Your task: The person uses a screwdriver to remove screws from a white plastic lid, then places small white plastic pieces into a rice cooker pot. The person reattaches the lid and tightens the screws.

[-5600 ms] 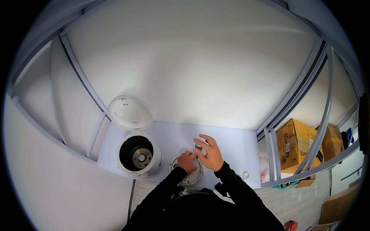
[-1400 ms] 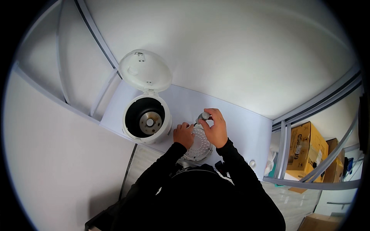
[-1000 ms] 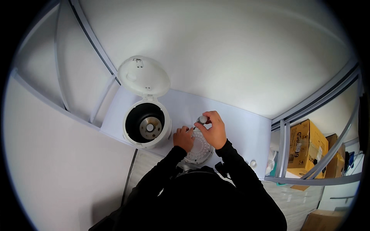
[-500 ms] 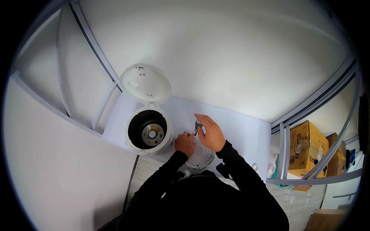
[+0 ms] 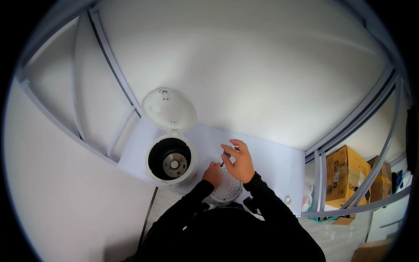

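Observation:
A white rice cooker (image 5: pixel 171 162) stands on the pale table (image 5: pixel 270 163) with its lid (image 5: pixel 169 109) swung up and its dark inner well empty. Just right of it lies a round white perforated plate (image 5: pixel 226 190). My left hand (image 5: pixel 212 173) grips the plate's left rim. Above the plate's far edge, my right hand (image 5: pixel 238 161) pinches a small dark part (image 5: pixel 226 154) between thumb and fingers, the other fingers spread. Both black sleeves come up from the lower edge.
White walls with grey frame bars enclose the table on the left and behind. Cardboard boxes (image 5: pixel 345 174) are stacked on the floor to the right, past grey rails. A small white round object (image 5: pixel 286 200) lies near the table's right front edge.
The view has shifted a little. My right hand lifted slightly off the plate and spread its fingers, still pinching the small dark part. My left hand stays on the plate's rim.

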Motion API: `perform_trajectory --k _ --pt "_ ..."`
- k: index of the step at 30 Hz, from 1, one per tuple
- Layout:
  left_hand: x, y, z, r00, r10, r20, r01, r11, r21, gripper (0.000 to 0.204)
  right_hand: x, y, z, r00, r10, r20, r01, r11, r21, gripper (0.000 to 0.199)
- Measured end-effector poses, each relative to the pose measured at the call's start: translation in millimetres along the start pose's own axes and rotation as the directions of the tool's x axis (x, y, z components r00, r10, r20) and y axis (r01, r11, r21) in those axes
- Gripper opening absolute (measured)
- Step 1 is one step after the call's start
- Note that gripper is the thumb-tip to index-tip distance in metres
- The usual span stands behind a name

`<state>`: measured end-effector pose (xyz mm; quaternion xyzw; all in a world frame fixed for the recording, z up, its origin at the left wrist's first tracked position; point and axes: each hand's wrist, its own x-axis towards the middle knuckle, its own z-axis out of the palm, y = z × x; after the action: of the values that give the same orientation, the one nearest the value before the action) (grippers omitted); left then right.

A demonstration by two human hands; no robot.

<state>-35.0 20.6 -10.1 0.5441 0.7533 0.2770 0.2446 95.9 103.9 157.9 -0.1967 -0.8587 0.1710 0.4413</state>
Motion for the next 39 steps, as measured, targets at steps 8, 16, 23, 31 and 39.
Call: perform_trajectory --k 8,16,23,31,39 --pt "7.1 7.7 -13.7 0.996 -0.041 0.075 0.041 0.999 0.001 0.041 -8.3 10.4 9.5 0.997 0.068 0.03 -0.072 0.98 0.185 0.036" --pt "7.3 4.8 -17.8 0.994 -0.036 0.1 0.042 0.997 -0.058 0.044 -8.7 4.5 5.3 0.974 0.186 0.131 -0.21 0.957 0.2 0.041" --pt "10.5 -4.3 -12.0 0.997 -0.017 0.074 0.022 0.997 -0.071 0.047 -10.9 1.4 3.1 0.983 0.122 0.137 -0.131 0.99 0.06 0.041" --pt "11.6 -0.7 -15.5 0.996 -0.012 0.093 0.016 0.999 -0.046 0.047 -10.4 4.9 4.3 0.995 0.096 0.006 -0.095 0.972 0.216 0.037" --pt "9.7 -2.8 -14.6 0.995 -0.019 0.102 0.027 0.997 -0.068 0.047 -11.0 4.5 0.6 0.982 0.188 0.0 -0.182 0.952 0.247 0.031"
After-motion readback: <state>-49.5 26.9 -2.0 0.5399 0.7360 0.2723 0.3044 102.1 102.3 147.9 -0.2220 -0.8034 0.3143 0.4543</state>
